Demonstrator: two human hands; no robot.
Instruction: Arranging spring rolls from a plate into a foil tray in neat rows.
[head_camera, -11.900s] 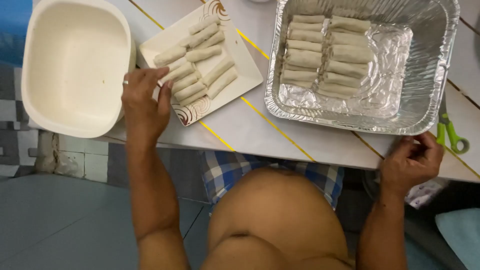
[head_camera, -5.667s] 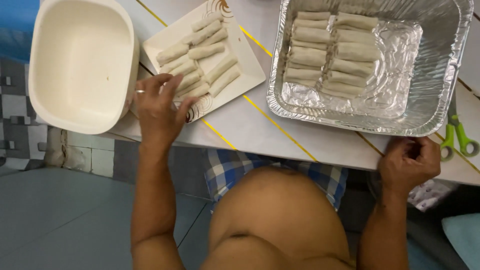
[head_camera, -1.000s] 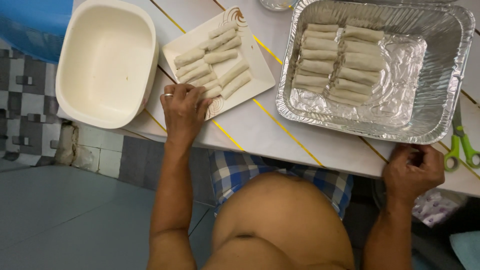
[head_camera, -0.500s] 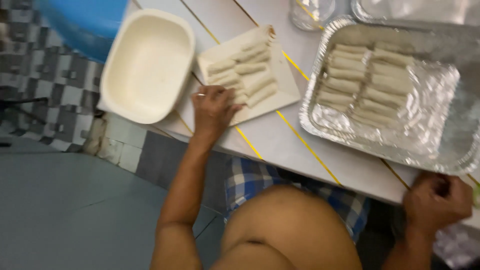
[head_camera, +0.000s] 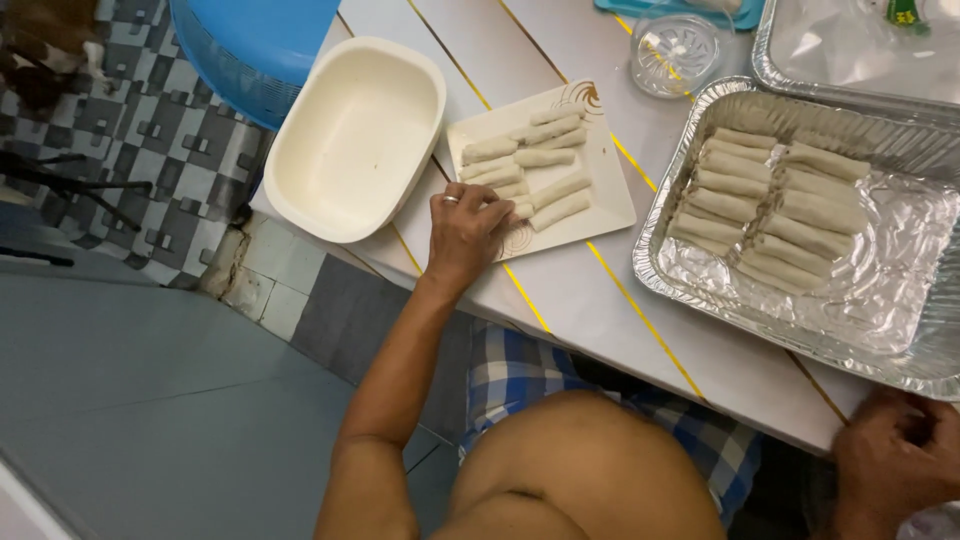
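Left hand (head_camera: 468, 226) rests on near corner of white plate (head_camera: 610, 195), fingers curled loosely over pale rolls (head_camera: 530, 165), grip uncertain; right hand (head_camera: 895, 462) closed at desk (head_camera: 590, 300) edge. Plate near edge; a nudge could tip it

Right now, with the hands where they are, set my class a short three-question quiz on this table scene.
1. True or false: the left hand rests at the near corner of the white plate of pale rolls.
2. Which container holds no rolls? A) foil tray B) cream tub C) white plate
3. Fill in: the right hand is at the table's near ____, below the foil tray.

Key: 1 true; 2 B; 3 edge.
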